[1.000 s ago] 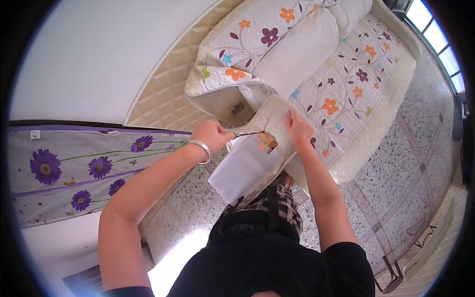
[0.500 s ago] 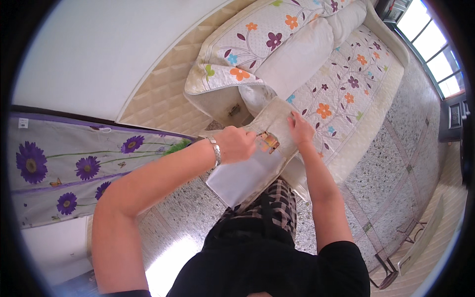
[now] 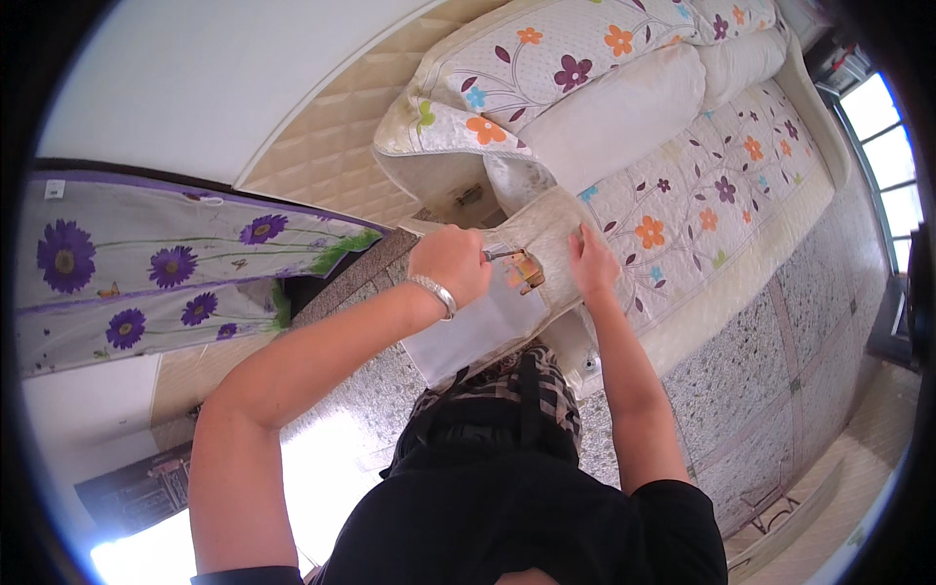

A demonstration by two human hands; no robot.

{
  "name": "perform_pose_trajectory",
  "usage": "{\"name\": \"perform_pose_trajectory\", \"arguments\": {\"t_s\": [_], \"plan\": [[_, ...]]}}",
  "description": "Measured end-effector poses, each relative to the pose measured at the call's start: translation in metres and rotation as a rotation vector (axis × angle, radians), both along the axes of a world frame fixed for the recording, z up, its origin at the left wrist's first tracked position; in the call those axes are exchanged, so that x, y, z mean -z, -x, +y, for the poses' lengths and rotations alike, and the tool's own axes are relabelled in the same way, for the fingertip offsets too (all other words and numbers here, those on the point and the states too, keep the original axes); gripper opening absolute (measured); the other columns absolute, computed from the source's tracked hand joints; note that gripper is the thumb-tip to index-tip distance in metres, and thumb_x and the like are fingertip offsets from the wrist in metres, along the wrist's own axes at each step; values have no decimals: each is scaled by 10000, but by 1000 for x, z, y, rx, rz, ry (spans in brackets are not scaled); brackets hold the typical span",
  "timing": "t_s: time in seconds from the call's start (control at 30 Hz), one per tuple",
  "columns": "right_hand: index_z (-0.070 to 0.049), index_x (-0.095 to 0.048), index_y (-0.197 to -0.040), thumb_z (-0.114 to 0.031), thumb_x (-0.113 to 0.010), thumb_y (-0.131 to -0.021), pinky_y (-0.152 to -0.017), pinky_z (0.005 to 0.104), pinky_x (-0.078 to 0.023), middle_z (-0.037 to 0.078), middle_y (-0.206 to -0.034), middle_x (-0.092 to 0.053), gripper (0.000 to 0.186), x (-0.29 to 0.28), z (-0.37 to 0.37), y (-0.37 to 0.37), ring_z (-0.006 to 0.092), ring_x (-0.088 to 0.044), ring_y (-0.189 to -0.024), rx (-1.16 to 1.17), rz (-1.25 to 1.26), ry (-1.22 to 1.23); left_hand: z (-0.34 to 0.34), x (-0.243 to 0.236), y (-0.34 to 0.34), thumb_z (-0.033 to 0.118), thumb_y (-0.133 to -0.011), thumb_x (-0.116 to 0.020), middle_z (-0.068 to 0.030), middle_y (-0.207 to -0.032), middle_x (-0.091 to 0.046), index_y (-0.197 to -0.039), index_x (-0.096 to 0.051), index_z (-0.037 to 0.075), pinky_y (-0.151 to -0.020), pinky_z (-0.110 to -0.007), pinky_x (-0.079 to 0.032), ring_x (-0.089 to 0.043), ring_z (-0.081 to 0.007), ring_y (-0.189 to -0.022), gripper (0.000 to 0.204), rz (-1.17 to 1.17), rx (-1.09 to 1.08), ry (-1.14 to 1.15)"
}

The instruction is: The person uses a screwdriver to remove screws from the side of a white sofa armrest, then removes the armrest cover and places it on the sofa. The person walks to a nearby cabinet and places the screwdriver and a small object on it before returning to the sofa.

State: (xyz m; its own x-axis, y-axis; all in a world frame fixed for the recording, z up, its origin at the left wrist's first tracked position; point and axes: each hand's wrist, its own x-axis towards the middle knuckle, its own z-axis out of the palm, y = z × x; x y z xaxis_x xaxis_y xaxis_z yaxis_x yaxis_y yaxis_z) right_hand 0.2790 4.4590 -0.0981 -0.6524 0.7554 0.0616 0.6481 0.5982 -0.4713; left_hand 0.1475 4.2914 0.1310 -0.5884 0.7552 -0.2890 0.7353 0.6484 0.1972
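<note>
My left hand, a silver bangle on its wrist, is closed on a slim dark-and-metal tool. The tool's tip reaches a small brass-coloured, orange-pink patch on a beige padded piece, whose exact nature I cannot make out. My right hand grips the far right edge of that padded piece, fingers curled round it. Below the patch hangs a smooth white panel.
A sofa with a flowered quilted cover and pale bolsters lies beyond. Purple-flowered fabric is at the left, under a white wall. Speckled floor runs right toward a window; a folded metal-framed item is lower right.
My left hand first rose rightward over the tool, then drew back up-left, still holding it. My right hand stays on the padded piece. The whole view has shifted.
</note>
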Motion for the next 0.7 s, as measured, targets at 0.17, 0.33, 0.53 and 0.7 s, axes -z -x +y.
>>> {"name": "perform_pose_trajectory", "arguments": {"t_s": [0.17,0.33,0.53,0.7], "plan": [[-164,-572,-1130,-358,-505,-890,-618,469,-487,124,-795,-658,316,-6,-4,0,344,-632,-703,-163,-36,5,1,-8,-7,242,-704,-661,-104,-794,-615,-792,-646,78,-652,-425,-498,-615,-324,-697,186,-51,-175,37],[-148,-604,-1017,-308,-555,-860,-561,418,-485,80,-717,-631,230,-10,-48,9,296,-623,-636,-464,175,56,-16,-7,-31,263,-742,-657,-89,-805,-580,-809,-599,102,-589,-417,-499,-611,-308,-664,183,75,-60,28],[-140,-613,-888,-253,-577,-833,-547,396,-483,61,-709,-639,131,3,-60,27,269,-627,-625,-330,202,134,-13,-14,-36,196,-751,-642,-82,-882,-529,-906,-533,108,-557,-417,-501,-598,-293,-689,209,25,109,-15],[-136,-584,-869,-255,-584,-826,-535,395,-479,58,-687,-632,127,2,-66,32,261,-625,-616,-281,143,93,-6,-19,-22,128,-720,-583,-76,-837,-523,-844,-550,92,-508,-343,-480,-579,-241,-699,133,230,579,-105]]}}
